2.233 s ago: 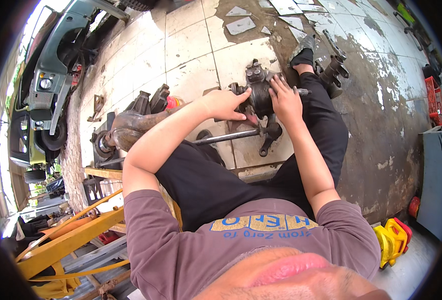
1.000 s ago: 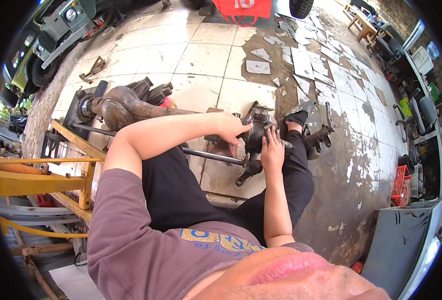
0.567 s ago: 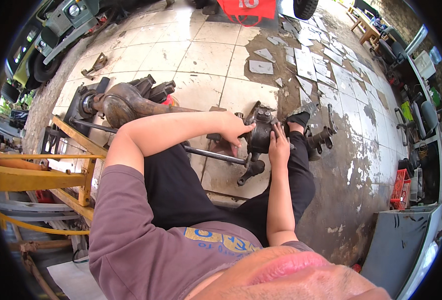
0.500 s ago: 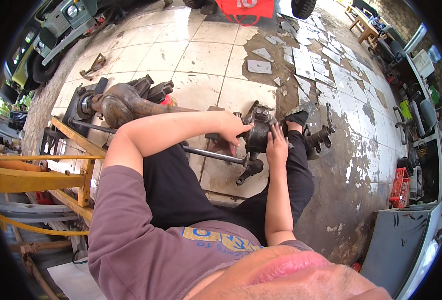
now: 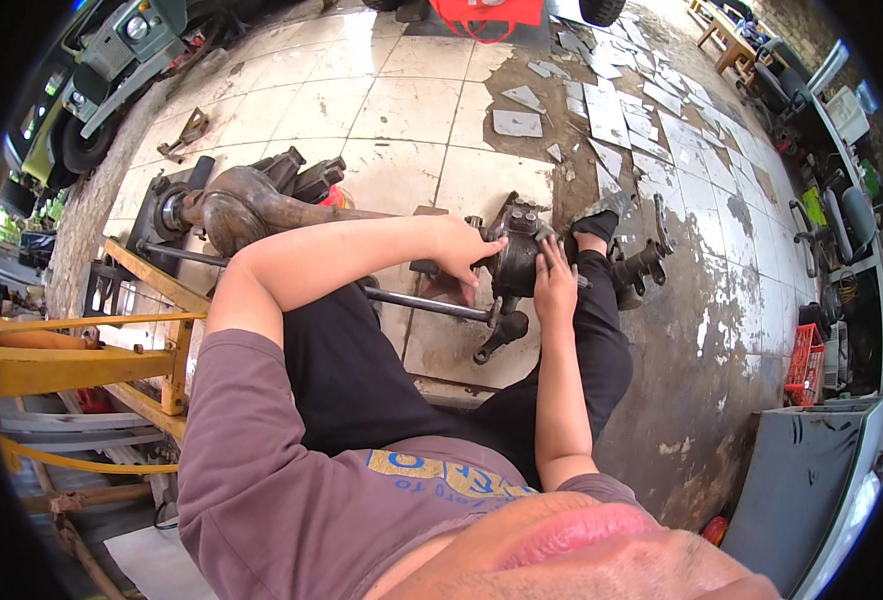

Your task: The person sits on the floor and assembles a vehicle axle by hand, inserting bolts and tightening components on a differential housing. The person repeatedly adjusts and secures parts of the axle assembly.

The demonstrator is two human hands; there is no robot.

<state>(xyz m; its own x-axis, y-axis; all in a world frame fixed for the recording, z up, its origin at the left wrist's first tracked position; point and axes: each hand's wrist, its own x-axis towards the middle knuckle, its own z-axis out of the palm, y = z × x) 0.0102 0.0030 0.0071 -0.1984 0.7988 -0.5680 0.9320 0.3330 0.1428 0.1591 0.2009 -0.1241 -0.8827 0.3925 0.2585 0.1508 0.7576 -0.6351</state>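
A dark, greasy steering knuckle (image 5: 518, 262) sits at the end of a vehicle axle lying on the floor between my legs. My left hand (image 5: 459, 248) reaches across to its left side. The left thumb touches the housing while the other fingers hang down apart from it. Against the knuckle's right side lies my right hand (image 5: 556, 285), its fingers stretched out. Below the hands, a steel tie rod (image 5: 427, 304) runs into a joint with a short dark arm (image 5: 502, 336). The rusty axle housing (image 5: 247, 215) with its round bulge extends to the left.
A yellow metal frame (image 5: 72, 368) stands close on my left. Another dark metal part (image 5: 642, 270) lies beyond my right foot. Broken tiles (image 5: 607, 110) cover the far right floor. A grey cabinet (image 5: 807, 490) and red crate (image 5: 805, 365) are at right. A vehicle (image 5: 122, 60) stands far left.
The view has shifted very slightly. Both hands stay at the knuckle in nearly the same pose, and the axle has not visibly moved.
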